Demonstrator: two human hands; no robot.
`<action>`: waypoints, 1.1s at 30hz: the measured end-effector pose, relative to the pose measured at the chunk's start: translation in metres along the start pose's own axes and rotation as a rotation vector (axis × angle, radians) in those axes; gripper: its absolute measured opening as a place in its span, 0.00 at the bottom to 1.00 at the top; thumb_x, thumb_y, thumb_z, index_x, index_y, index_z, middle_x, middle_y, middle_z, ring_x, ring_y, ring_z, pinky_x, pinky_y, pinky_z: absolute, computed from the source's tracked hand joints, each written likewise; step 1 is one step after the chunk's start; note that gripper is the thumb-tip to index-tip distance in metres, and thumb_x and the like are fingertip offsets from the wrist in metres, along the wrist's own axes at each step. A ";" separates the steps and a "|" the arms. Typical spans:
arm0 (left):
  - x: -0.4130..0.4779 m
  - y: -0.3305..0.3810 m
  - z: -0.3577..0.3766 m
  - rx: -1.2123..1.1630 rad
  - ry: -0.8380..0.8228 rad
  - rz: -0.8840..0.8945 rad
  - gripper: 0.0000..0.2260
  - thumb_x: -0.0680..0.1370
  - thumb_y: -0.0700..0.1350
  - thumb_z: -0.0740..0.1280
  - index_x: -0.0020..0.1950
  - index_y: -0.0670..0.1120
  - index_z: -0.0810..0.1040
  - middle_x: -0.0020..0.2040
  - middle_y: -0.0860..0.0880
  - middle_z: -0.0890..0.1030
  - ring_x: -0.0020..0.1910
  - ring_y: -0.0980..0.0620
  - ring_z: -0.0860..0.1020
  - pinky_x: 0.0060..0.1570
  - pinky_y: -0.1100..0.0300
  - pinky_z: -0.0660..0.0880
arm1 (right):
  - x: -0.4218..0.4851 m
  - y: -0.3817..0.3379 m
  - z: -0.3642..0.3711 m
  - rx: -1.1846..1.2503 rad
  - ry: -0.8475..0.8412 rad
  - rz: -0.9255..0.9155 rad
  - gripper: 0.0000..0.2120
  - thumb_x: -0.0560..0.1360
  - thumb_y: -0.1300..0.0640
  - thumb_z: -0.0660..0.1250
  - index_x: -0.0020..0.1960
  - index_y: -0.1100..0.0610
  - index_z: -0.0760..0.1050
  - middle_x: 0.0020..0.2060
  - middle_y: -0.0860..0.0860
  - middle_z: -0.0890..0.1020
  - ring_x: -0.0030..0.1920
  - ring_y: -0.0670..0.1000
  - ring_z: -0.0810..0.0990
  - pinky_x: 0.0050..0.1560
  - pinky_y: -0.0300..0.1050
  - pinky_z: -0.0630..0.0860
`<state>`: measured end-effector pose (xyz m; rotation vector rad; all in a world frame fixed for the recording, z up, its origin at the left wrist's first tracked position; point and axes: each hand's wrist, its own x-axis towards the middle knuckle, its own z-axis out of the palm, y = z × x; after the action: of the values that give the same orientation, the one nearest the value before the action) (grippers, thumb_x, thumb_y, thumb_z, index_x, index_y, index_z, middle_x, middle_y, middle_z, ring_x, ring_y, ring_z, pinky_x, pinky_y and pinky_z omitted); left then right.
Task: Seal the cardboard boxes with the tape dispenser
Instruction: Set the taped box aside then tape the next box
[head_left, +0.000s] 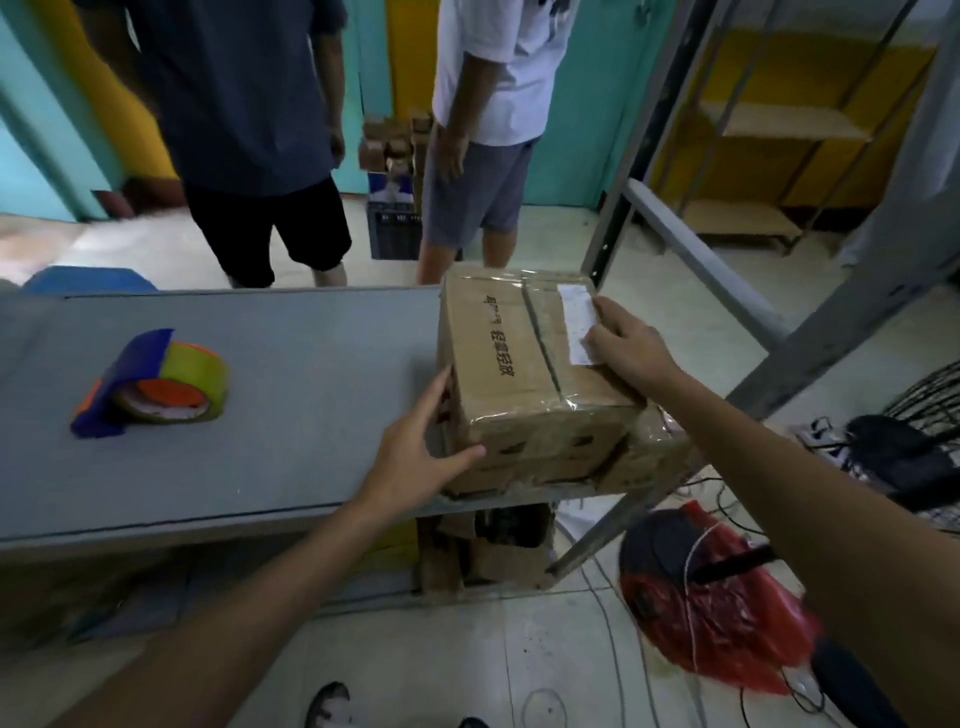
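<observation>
A brown cardboard box (511, 364) with black print and a white label stands at the right end of the grey table (291, 374); clear tape runs along its top seam and over its edges. My left hand (415, 441) touches the box's near left corner with straight, spread fingers. My right hand (626, 345) rests on the box's top right edge, fingertips on the white label. The tape dispenser (148, 382), blue and orange with a yellowish tape roll, lies on the table at the left, away from both hands.
Two people (249, 130) stand behind the table. A grey metal rack frame (691, 249) rises to the right of the box. A red plastic bag (711, 597), cables and a dark fan lie on the floor at the right. More cardboard sits under the table.
</observation>
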<state>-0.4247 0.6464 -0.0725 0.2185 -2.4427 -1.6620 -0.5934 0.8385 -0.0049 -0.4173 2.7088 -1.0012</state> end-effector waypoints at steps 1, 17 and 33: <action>-0.001 0.001 0.002 -0.003 -0.003 -0.009 0.39 0.71 0.46 0.73 0.71 0.64 0.51 0.69 0.60 0.64 0.69 0.58 0.64 0.67 0.59 0.63 | 0.000 0.001 -0.001 -0.004 -0.005 -0.007 0.24 0.79 0.51 0.55 0.75 0.47 0.58 0.69 0.53 0.70 0.65 0.57 0.70 0.64 0.53 0.68; -0.125 0.000 -0.229 0.486 0.649 -0.138 0.25 0.73 0.44 0.71 0.69 0.43 0.69 0.66 0.47 0.72 0.66 0.50 0.70 0.61 0.70 0.59 | -0.021 -0.245 0.149 -0.018 -0.122 -0.708 0.25 0.76 0.55 0.62 0.72 0.55 0.63 0.66 0.56 0.73 0.65 0.57 0.72 0.63 0.48 0.67; -0.287 -0.076 -0.470 0.453 0.807 -0.337 0.25 0.77 0.42 0.66 0.73 0.49 0.64 0.70 0.54 0.67 0.68 0.58 0.64 0.61 0.68 0.59 | -0.039 -0.419 0.372 -0.450 -0.458 -0.737 0.31 0.73 0.47 0.69 0.71 0.55 0.65 0.67 0.56 0.71 0.66 0.56 0.69 0.63 0.50 0.67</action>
<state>-0.0365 0.2566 0.0070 1.1564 -2.1296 -0.8001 -0.3664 0.3246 -0.0001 -1.5832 2.3367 -0.3151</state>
